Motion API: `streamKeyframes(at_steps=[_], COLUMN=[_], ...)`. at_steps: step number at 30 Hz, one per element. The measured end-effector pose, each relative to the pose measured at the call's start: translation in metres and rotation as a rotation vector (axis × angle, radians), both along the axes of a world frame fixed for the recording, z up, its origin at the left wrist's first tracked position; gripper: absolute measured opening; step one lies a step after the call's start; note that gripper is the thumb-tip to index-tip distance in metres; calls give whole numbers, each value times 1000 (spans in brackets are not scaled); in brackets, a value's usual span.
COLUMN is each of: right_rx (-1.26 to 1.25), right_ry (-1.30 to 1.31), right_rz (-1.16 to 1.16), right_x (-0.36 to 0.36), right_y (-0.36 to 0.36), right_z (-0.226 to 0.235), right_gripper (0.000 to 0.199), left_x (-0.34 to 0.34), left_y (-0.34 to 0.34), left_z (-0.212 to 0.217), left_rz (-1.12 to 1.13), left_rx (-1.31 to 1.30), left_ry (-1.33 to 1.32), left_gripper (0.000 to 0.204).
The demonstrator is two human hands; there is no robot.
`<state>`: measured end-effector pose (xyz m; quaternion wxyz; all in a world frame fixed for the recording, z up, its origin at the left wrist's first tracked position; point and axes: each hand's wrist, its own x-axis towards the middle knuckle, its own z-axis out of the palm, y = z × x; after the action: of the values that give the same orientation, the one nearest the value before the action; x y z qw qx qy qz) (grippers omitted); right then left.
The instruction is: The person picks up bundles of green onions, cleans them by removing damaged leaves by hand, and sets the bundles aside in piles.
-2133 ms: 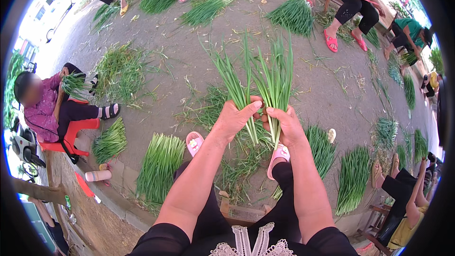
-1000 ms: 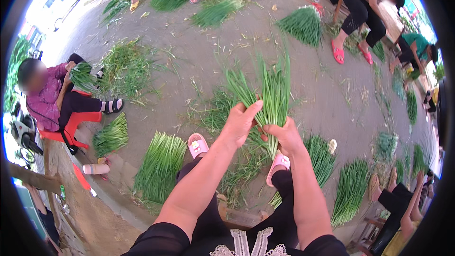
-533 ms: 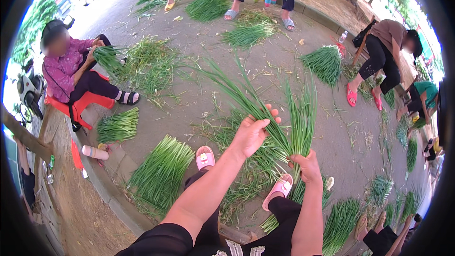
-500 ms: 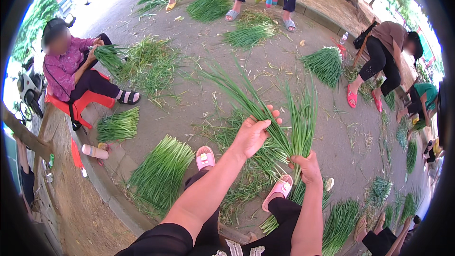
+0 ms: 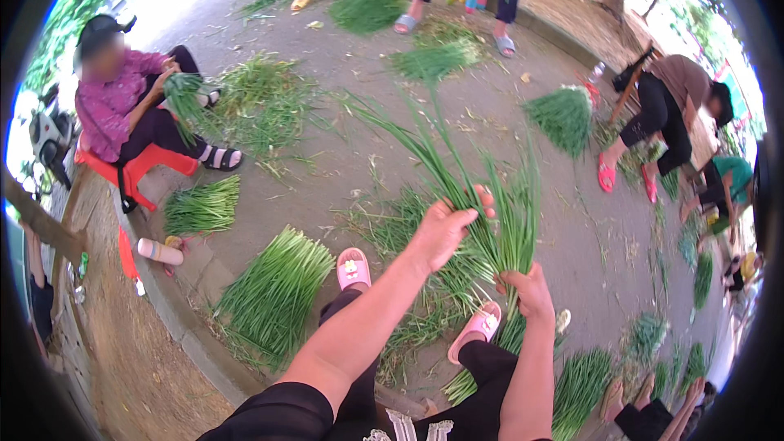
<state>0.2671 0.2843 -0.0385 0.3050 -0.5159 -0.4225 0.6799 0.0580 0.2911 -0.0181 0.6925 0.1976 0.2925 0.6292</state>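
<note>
My right hand [image 5: 529, 290] is closed round the pale stem ends of a bunch of chives [image 5: 516, 224], whose green leaves fan upward. My left hand [image 5: 447, 231] is closed on several long chive leaves [image 5: 412, 151] at the left side of the bunch, their tips pointing up and left. Below my hands loose chives and trimmings [image 5: 425, 302] lie scattered on the ground between my feet. A large neat heap of chives [image 5: 278, 294] rests left of my pink sandal [image 5: 354, 268]. Another heap [image 5: 581, 392] lies right of my right forearm.
A person in a purple shirt [image 5: 114, 102] sits on a red stool [image 5: 155, 167] at the left, sorting chives. Other seated people line the far side and right. A pink bottle [image 5: 160, 252] lies by the kerb [image 5: 175, 310]. More chive heaps [image 5: 563, 114] dot the pavement.
My hands stay nearly in place, still holding the chives; the left has shifted slightly right and down. The person in purple has lowered their bunch a little.
</note>
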Motion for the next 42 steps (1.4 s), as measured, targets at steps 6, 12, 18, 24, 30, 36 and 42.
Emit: streamKeyframes(at_steps=[6, 12, 18, 24, 30, 36, 42], right_rx=[-28, 198, 575, 944, 1190, 579, 53], right_ry=[-108, -311, -838, -1236, -806, -111, 448], right_rz=[39, -65, 84, 342, 162, -451, -709], right_x=[3, 4, 4, -28, -24, 4, -13], right_y=[7, 8, 4, -25, -17, -9, 3], right_z=[-8, -8, -31, -27, -17, 5, -23], right_gripper=[25, 10, 25, 17, 13, 35, 44], left_x=[-11, 14, 75, 80, 71, 43, 56], left_y=[2, -13, -30, -17, -6, 9, 2], left_z=[-44, -51, -45, -70, -66, -39, -31], left_rz=[41, -176, -572, -392, -166, 20, 18], left_rx=[-193, -354, -335, -469, -405, -222, -143], left_ry=[121, 178, 209, -103, -160, -364, -247], left_gripper=[21, 60, 47, 25, 18, 21, 25])
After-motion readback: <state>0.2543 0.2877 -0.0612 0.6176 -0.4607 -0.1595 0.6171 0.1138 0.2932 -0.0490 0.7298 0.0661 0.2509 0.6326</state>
